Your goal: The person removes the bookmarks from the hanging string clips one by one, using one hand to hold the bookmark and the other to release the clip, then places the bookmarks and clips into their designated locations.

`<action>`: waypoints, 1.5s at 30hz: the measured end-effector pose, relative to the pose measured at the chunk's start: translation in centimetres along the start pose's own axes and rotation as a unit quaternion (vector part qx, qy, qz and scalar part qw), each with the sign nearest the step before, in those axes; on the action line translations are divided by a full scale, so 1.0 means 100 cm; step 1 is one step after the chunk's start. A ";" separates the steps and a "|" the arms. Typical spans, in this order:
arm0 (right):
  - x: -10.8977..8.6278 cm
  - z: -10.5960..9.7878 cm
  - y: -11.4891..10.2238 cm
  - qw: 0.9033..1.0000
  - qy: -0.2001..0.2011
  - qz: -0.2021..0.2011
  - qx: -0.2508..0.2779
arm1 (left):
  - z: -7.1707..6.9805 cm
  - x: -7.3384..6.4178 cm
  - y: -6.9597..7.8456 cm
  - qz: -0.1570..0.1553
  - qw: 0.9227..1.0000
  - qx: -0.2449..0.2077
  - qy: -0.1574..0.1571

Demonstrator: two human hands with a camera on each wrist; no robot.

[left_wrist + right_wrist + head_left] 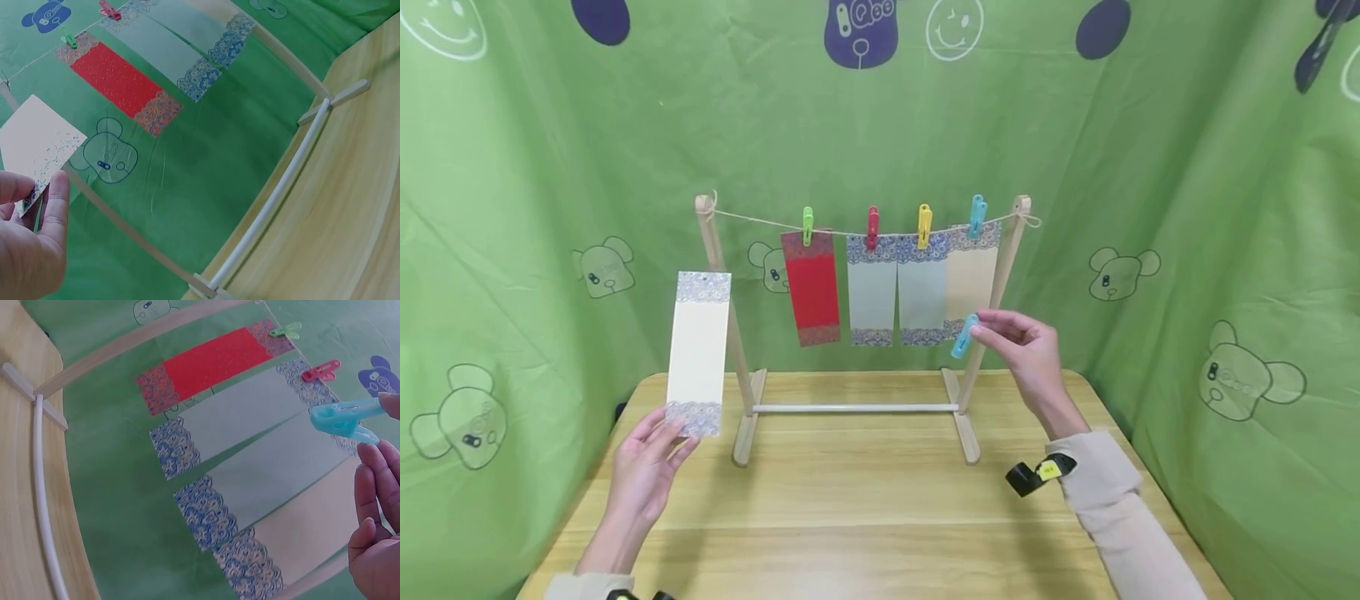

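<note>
My left hand (pixel 643 467) pinches the lower edge of a cream card (pixel 697 342) with blue lace-patterned ends, held upright left of the wooden rack. In my right hand (pixel 1030 358) a light blue clothespin (pixel 964 337) is pinched between thumb and fingertips, in front of the rack's right post. The right wrist view shows this clothespin (pixel 347 417) from the side. Along the string hang a red card (pixel 812 292) under a green clothespin (pixel 807 226), two pale blue cards (pixel 871 296) under red and yellow clothespins, and a cream card (pixel 970 279) under a blue clothespin (pixel 977 217).
The rack's left post (pixel 724 308) and right post (pixel 1006 267) stand on wooden feet joined by a white bar (pixel 853 408). It stands toward the back of the wooden table (pixel 850 508). A green printed curtain (pixel 880 117) surrounds the table on the back and sides.
</note>
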State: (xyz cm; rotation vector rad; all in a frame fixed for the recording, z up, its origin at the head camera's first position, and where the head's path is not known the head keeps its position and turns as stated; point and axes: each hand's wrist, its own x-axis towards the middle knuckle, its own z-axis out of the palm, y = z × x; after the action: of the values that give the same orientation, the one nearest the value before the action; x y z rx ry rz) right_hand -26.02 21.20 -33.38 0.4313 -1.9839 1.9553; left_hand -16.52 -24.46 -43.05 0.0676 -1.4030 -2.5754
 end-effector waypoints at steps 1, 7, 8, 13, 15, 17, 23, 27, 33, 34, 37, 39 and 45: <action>-0.001 -0.002 0.001 1.000 0.000 0.000 0.004 | -0.001 -0.001 -0.001 -0.001 1.000 0.003 0.003; -0.010 -0.016 0.011 1.000 0.015 0.011 0.009 | -0.006 -0.004 -0.005 -0.004 1.000 -0.001 0.008; -0.012 -0.018 0.012 1.000 0.018 0.015 0.005 | -0.007 -0.005 -0.006 -0.003 1.000 -0.005 0.007; -0.022 -0.028 0.021 0.999 0.027 0.034 -0.005 | -0.011 -0.007 -0.008 0.003 1.000 -0.024 0.012; -0.026 -0.032 0.024 0.999 0.033 0.041 -0.013 | -0.013 -0.008 -0.008 0.003 0.999 -0.030 0.016; -0.029 -0.036 0.028 0.998 0.039 0.049 -0.022 | -0.016 -0.008 -0.009 0.003 0.999 -0.035 0.019; -0.036 -0.048 0.038 0.995 0.067 0.069 -0.030 | -0.021 -0.008 -0.010 0.000 0.999 -0.046 0.027; -0.042 -0.052 0.043 0.992 0.094 0.078 -0.023 | -0.024 -0.007 -0.011 -0.007 0.998 -0.046 0.039; -0.052 -0.058 0.053 0.988 0.117 0.099 -0.029 | -0.029 -0.005 -0.016 -0.020 0.998 -0.039 0.052; -0.054 -0.059 0.055 0.987 0.117 0.102 -0.028 | -0.030 -0.005 -0.017 -0.024 0.997 -0.039 0.057; -0.057 -0.061 0.061 0.986 0.118 0.112 -0.025 | -0.032 -0.005 -0.020 -0.030 0.996 -0.043 0.070; -0.059 -0.063 0.064 0.986 0.119 0.117 -0.027 | -0.034 -0.006 -0.021 -0.031 0.996 -0.048 0.076; -0.063 -0.066 0.074 0.982 0.129 0.131 -0.028 | -0.039 -0.005 -0.025 -0.035 0.995 -0.052 0.082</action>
State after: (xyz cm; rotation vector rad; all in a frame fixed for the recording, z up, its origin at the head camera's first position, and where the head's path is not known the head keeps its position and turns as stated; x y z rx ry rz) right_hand -23.39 27.90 -42.70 -0.1023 -1.9995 1.9795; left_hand -15.92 -26.26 -47.30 0.3098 -1.2285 -2.6248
